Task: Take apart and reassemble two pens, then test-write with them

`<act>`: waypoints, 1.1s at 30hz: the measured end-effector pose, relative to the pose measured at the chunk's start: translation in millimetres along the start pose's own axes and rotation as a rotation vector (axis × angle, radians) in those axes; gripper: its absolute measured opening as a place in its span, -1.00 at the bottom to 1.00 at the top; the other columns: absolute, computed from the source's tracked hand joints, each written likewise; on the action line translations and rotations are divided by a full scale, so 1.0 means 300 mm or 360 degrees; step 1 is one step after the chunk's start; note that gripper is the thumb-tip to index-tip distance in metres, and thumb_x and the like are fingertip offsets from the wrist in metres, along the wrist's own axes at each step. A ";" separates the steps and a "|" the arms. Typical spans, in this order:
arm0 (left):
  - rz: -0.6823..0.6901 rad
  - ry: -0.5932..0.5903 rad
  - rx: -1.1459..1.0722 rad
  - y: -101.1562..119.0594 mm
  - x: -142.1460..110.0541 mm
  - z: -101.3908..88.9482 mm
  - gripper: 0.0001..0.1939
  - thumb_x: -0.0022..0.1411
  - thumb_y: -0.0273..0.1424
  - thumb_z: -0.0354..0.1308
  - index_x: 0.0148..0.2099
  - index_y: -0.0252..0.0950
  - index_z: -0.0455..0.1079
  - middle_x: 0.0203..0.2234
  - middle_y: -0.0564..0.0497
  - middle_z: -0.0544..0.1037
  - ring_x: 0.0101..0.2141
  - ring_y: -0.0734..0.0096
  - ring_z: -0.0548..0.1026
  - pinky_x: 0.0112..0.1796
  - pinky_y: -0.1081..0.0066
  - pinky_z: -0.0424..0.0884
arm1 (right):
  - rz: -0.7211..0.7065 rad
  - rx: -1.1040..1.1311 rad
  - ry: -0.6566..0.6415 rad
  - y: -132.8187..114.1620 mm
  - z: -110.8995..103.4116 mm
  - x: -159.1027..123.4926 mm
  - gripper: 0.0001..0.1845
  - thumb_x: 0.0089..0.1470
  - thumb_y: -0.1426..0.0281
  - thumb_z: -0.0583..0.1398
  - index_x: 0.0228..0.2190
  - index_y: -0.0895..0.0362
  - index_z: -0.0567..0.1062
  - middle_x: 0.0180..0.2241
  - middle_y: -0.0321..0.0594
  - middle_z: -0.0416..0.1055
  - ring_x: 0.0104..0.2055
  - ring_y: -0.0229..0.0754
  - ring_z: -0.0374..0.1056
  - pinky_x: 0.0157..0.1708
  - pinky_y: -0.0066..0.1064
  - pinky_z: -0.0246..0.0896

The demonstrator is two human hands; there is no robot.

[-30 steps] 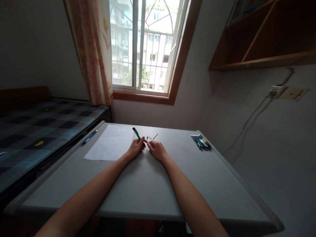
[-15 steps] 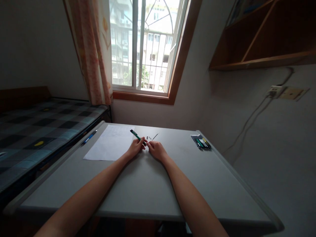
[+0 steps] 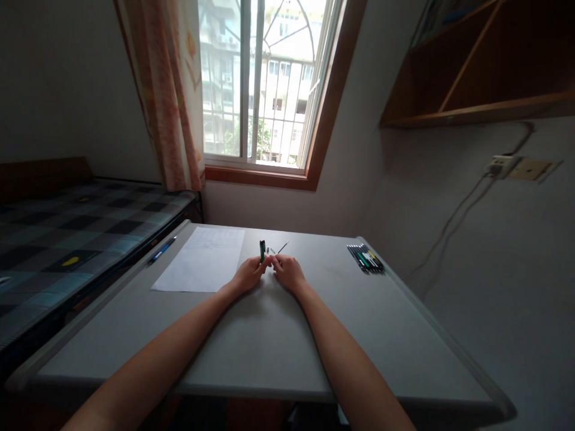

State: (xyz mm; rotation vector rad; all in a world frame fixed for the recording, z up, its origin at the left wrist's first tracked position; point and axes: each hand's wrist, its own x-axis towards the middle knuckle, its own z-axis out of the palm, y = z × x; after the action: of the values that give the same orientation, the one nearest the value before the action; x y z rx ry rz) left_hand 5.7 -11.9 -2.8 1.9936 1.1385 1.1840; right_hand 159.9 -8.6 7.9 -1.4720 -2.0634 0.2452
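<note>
Right of white rectangular paper (image 3: 197,260), the left hand (image 3: 248,274) is gripping a slim green-black pen (image 3: 263,250). The right hand (image 3: 288,272) is showing no clear hold; cannot tell.

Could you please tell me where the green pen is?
In the head view, the green pen is in the left hand, right of the white paper.

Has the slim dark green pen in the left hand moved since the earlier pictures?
Yes. The slim dark green pen has its far end swung right: earlier it overlapped the white rectangular paper sheet; now it's right of that sheet's edge.
</note>
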 end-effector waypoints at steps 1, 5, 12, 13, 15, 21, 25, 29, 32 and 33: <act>0.0000 -0.0006 0.0012 0.001 -0.001 0.000 -0.57 0.16 -0.10 -0.13 -0.49 -0.31 0.36 -0.67 0.07 0.35 -0.61 0.50 0.30 -0.52 0.50 0.24 | -0.0004 0.0004 -0.0003 0.000 0.001 0.000 -0.57 0.14 0.19 -0.08 -0.50 0.10 0.47 -0.52 -0.25 0.42 -0.47 -0.28 0.28 -0.46 -0.52 0.00; -0.0083 0.0049 -0.0145 -0.006 0.011 0.003 -0.53 0.18 -0.08 -0.20 -0.34 -0.32 0.38 -0.62 0.06 0.38 -0.65 0.53 0.31 -0.56 0.51 0.24 | -0.0003 0.0021 -0.0010 0.002 0.001 0.002 -0.54 0.14 0.17 -0.09 -0.52 0.12 0.46 -0.53 -0.24 0.42 -0.47 -0.28 0.28 -0.47 -0.52 -0.01; -0.0155 0.0102 -0.0347 -0.034 0.030 0.008 -0.53 0.17 -0.05 -0.19 -0.30 -0.34 0.32 -0.61 0.07 0.35 -0.67 0.55 0.34 -0.62 0.53 0.24 | -0.0031 -0.0008 -0.0010 0.003 0.002 0.000 -0.55 0.13 0.18 -0.07 -0.54 0.14 0.45 -0.55 -0.22 0.40 -0.50 -0.30 0.25 -0.48 -0.52 -0.02; -0.0163 0.0099 -0.0335 -0.039 0.031 0.009 -0.53 0.16 -0.05 -0.19 -0.33 -0.35 0.32 -0.61 0.06 0.36 -0.66 0.54 0.35 -0.62 0.53 0.25 | -0.0036 -0.0016 -0.0011 0.004 0.003 0.001 -0.59 0.12 0.20 -0.05 -0.53 0.13 0.45 -0.54 -0.23 0.40 -0.49 -0.30 0.25 -0.48 -0.52 -0.01; -0.0170 0.0103 -0.0327 -0.049 0.033 0.010 -0.53 0.16 -0.05 -0.19 -0.35 -0.35 0.32 -0.60 0.04 0.39 -0.65 0.52 0.37 -0.61 0.52 0.26 | -0.0061 -0.0019 -0.0023 0.004 0.004 0.003 -0.69 0.09 0.25 0.01 -0.49 0.12 0.46 -0.50 -0.23 0.41 -0.47 -0.30 0.26 -0.46 -0.52 0.00; -0.0177 0.0108 -0.0394 -0.058 0.039 0.006 -0.52 0.17 -0.04 -0.19 -0.35 -0.35 0.32 -0.59 0.02 0.41 -0.64 0.51 0.39 -0.60 0.51 0.27 | -0.0055 -0.0009 -0.0078 0.011 -0.016 0.002 -0.70 0.05 0.22 0.05 -0.50 0.13 0.46 -0.52 -0.25 0.40 -0.50 -0.32 0.23 -0.48 -0.51 0.01; -0.0196 0.0106 -0.0455 -0.052 0.042 0.003 -0.50 0.16 -0.02 -0.18 -0.35 -0.36 0.31 -0.60 0.02 0.40 -0.65 0.50 0.39 -0.61 0.52 0.28 | -0.0090 0.0086 -0.0271 0.019 -0.031 -0.007 -0.61 -0.13 0.05 0.16 -0.54 0.15 0.44 -0.57 -0.31 0.35 -0.55 -0.35 0.19 -0.54 -0.54 -0.02; -0.0210 0.0159 -0.0504 -0.048 0.044 0.001 -0.48 0.14 0.00 -0.17 -0.35 -0.38 0.31 -0.60 0.00 0.41 -0.66 0.49 0.39 -0.63 0.51 0.27 | -0.0207 0.0133 -0.0371 -0.005 -0.024 -0.017 -0.58 -0.26 0.03 0.23 -0.53 0.15 0.43 -0.57 -0.35 0.32 -0.54 -0.35 0.18 -0.54 -0.54 -0.02; -0.0254 0.0200 -0.0534 -0.048 0.044 0.000 -0.47 0.12 0.02 -0.15 -0.34 -0.38 0.32 -0.61 -0.01 0.42 -0.66 0.47 0.40 -0.64 0.51 0.26 | -0.0392 0.0081 -0.0379 -0.046 -0.004 -0.025 -0.64 -0.24 0.09 0.25 -0.54 0.14 0.41 -0.55 -0.34 0.33 -0.51 -0.33 0.19 -0.50 -0.52 -0.01; -0.0282 0.0210 -0.0550 -0.050 0.044 -0.001 -0.46 0.11 0.03 -0.15 -0.34 -0.38 0.33 -0.61 0.00 0.42 -0.66 0.47 0.39 -0.65 0.51 0.25 | -0.0444 0.0048 -0.0361 -0.059 0.004 -0.027 -0.68 -0.21 0.13 0.25 -0.54 0.14 0.41 -0.53 -0.33 0.34 -0.49 -0.32 0.21 -0.47 -0.51 0.00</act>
State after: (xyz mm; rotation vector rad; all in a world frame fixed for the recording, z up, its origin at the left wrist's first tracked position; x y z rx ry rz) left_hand 3.1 6.8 -8.7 1.5445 1.0651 1.3317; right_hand 146.8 -22.4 12.4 -1.1640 -2.4048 0.3421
